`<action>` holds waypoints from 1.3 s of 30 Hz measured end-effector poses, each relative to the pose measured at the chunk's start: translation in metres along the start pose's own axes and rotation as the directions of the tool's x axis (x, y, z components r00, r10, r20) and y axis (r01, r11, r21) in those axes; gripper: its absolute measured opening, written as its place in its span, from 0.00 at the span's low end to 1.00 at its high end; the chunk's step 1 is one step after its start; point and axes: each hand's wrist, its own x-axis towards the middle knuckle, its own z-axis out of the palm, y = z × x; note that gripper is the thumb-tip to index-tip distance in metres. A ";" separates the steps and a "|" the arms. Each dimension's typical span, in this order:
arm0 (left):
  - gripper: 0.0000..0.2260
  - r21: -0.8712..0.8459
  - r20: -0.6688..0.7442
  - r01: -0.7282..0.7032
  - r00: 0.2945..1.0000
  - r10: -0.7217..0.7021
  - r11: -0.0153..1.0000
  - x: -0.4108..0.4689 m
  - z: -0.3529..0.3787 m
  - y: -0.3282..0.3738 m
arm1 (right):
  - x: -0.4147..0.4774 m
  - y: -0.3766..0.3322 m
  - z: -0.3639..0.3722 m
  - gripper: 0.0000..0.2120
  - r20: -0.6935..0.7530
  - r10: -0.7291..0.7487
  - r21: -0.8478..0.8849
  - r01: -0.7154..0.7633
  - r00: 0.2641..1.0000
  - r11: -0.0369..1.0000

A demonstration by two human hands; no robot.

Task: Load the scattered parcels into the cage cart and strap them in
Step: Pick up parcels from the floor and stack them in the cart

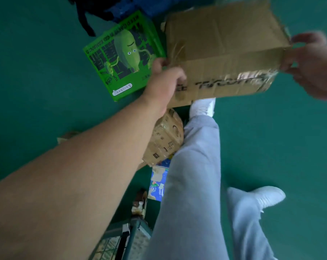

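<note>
Left hand [164, 81] curls its fingers round one end of the cardboard box [224, 49]; the blurred right hand [312, 66] grips the other end. A green box [121, 59] lies just beside it.

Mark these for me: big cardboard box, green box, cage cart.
big cardboard box [220, 40]: head view, middle of its top face.
green box [121, 59]: head view, printed front, on the cartoon figure.
cage cart [140, 241]: head view, mesh wall at the bottom edge.

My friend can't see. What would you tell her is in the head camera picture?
A person's left hand and right hand grip opposite ends of a worn cardboard box over a green floor. A green cartoon box and a taped parcel lie on it.
</note>
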 end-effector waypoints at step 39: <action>0.19 0.719 0.685 -0.438 0.580 -0.441 0.540 -0.830 0.653 -0.151 | -0.846 0.612 -0.350 0.17 -0.476 0.510 0.705 0.658 0.716 -0.265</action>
